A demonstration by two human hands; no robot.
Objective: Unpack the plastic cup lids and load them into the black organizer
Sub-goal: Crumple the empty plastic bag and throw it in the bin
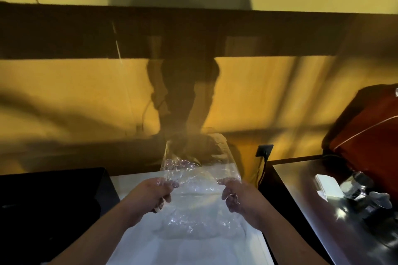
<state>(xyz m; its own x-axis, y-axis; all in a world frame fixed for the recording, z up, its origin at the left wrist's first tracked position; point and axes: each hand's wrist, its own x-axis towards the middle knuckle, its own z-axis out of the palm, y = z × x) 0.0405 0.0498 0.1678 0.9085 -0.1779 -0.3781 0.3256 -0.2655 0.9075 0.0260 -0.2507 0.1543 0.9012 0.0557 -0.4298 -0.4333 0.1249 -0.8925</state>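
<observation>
What the clear crinkled plastic bag [200,180] holds, I can't tell. The black boxy shape [53,200] runs off the left edge; the small shiny items [364,193] on the steel bench [301,189] are a blur.

One wide-angle head view looks forward and down from the person's standpoint, close over the left hand [155,194], right hand [237,197] and white surface [193,251], facing a yellow-lit wall [64,92].

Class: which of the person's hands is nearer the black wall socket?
Right. The right hand is below-left of the socket; the left hand is farther left, across the clear bag.
</observation>
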